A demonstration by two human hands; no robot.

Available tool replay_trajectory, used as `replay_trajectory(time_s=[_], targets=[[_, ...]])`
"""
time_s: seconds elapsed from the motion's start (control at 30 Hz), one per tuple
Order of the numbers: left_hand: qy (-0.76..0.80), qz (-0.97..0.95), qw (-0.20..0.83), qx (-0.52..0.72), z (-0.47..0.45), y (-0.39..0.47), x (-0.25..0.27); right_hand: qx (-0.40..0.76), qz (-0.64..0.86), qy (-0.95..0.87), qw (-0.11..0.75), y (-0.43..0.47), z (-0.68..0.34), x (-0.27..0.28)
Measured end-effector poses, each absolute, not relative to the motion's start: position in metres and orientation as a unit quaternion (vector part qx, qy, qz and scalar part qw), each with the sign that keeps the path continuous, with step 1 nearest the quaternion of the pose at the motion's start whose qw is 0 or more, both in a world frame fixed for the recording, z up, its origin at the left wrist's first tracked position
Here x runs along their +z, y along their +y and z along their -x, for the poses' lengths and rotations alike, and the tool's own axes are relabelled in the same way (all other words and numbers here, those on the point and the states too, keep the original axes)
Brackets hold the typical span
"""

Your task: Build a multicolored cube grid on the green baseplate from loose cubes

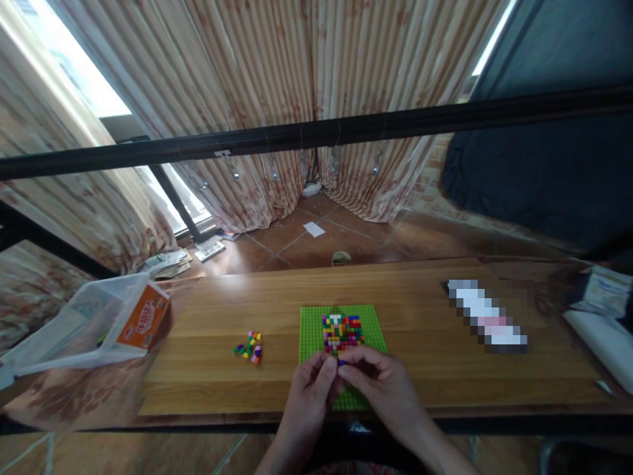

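A green studded baseplate (310, 323) lies on the wooden board, with a patch of many-coloured building bricks (342, 331) pressed on its middle. Over the plate's near half, both my hands meet at the fingertips. My right hand (383, 382) pinches a small dark blue brick (341, 362) between thumb and forefinger. My left hand (312, 386) is closed right beside it, thumb against fingers; what it grips, if anything, is hidden. Left of the plate is a loose heap of small bricks (248, 348) in mixed colours.
A clear plastic bin (93, 307) with an orange label stands left of the wooden board (208, 382). On the right lies a blurred-out object (487, 313). A dark metal bar (277, 138) crosses beyond the board, before long curtains (247, 79). Papers (314, 229) lie on the tiled floor.
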State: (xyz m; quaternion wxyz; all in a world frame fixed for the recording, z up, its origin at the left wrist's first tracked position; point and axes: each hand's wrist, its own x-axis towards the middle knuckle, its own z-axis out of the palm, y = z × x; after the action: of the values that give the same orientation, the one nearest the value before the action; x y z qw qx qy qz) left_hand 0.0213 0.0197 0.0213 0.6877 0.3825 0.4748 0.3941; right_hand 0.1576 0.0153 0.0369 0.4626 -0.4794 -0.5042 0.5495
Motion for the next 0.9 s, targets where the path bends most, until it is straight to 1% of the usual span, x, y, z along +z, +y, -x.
replay_trajectory(time_s=[0.27, 0.33, 0.4, 0.47, 0.57, 0.67, 0.73, 0.9], targets=[[0.442, -0.393, 0.732, 0.339, -0.020, 0.015, 0.034, 0.560, 0.488, -0.533, 0.405, 0.010, -0.171, 0.041], [0.426, -0.392, 0.746, 0.330, -0.020, 0.016, 0.036, 0.583, 0.480, -0.519, 0.400, 0.012, -0.174, 0.042], [0.427, -0.407, 0.738, 0.326, -0.020, 0.021, 0.037, 0.587, 0.486, -0.502, 0.409, 0.018, -0.178, 0.040], [0.454, -0.433, 0.699, 0.344, -0.017, 0.028, 0.034, 0.548, 0.521, -0.494, 0.429, 0.030, -0.185, 0.037], [0.516, -0.457, 0.609, 0.392, -0.009, 0.041, 0.021, 0.439, 0.587, -0.520, 0.438, 0.054, -0.196, 0.034], [0.553, -0.452, 0.557, 0.424, -0.002, 0.050, 0.002, 0.331, 0.610, -0.600, 0.398, 0.077, -0.203, 0.034], [0.566, -0.446, 0.540, 0.434, 0.002, 0.052, -0.008, 0.281, 0.604, -0.653, 0.361, 0.088, -0.204, 0.034], [0.573, -0.445, 0.533, 0.436, 0.004, 0.050, -0.019, 0.226, 0.584, -0.730, 0.275, 0.097, -0.197, 0.034]])
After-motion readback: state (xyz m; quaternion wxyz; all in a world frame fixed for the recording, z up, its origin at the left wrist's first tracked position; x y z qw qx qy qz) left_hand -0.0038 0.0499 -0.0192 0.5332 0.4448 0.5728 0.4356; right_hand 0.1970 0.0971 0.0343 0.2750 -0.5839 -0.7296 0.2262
